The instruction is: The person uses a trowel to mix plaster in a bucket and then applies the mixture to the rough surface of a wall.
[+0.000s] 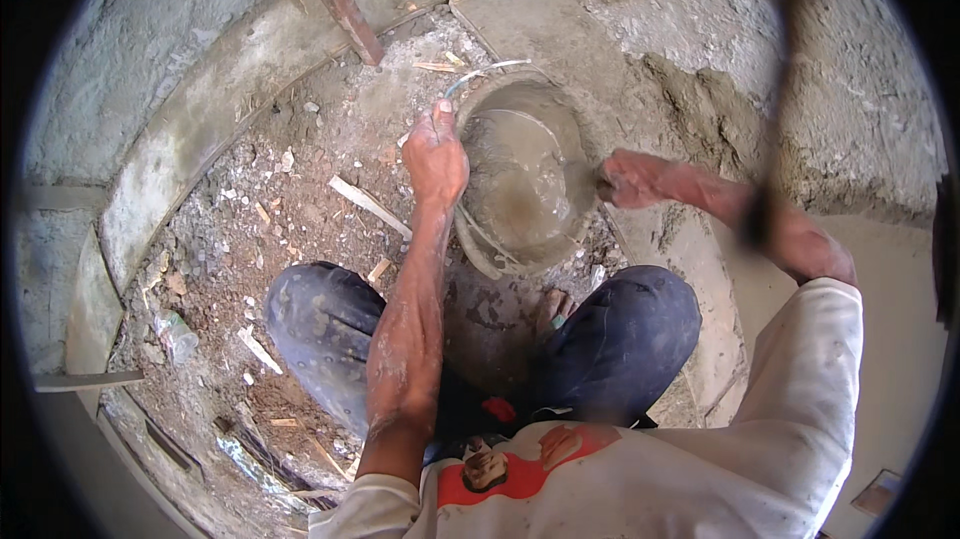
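A round bucket (487, 261) holding wet grey mortar (515, 174) stands on the ground in front of my knees. My left hand (437, 157) is closed at the bucket's left edge, gripping its thin wire handle (487, 71), which arcs over the far rim. At the right rim, my right hand (632, 179) is curled into a fist. Something dark shows at its fingers, with a blur over the mortar beside it; I cannot make out what it is.
Rubble and wood scraps (368, 207) cover the ground to the left, with a crumpled plastic bottle (176, 337). A reddish post (335, 1) stands beyond the bucket. Piled mortar (700, 104) lies at the far right. A dark blurred strand (778, 109) hangs close before the view.
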Tool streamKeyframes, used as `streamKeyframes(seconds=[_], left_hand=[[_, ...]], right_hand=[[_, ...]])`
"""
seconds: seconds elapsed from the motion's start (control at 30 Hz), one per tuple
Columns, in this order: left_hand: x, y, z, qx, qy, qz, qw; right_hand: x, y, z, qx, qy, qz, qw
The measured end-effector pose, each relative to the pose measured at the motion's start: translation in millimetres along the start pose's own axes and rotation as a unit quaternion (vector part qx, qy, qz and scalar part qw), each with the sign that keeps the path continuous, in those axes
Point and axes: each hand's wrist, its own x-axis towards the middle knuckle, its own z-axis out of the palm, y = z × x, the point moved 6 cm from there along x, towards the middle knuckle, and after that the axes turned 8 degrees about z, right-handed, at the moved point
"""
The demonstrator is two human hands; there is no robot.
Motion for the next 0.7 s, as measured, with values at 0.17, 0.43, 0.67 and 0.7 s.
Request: streamKeyframes(seconds=[0.17, 0.43, 0.67, 0.7], left_hand=[[2.4, -2.1, -4.9, 0.008, -0.009, -0.026, 1.0], [6.2, -1.3, 0.0, -0.011, -0.028, -0.028, 0.999], [5.8, 7.9, 7.4, -0.048, -0.02, -0.041, 0.998], [6.3, 4.6, 4.1, -0.042, -0.022, -0.044, 0.998]], right_hand=[[-25.0, -28.2, 22.4, 0.151, -0.041, 0.065, 0.986], [-28.0, -63.3, 47.6, 0.346, -0.124, 0.076, 0.927], [-6.1, -72.6, 91.1, 0.599, -0.17, 0.095, 0.777], [-12.0, -74.6, 86.6, 0.6, -0.178, 0.083, 0.775]])
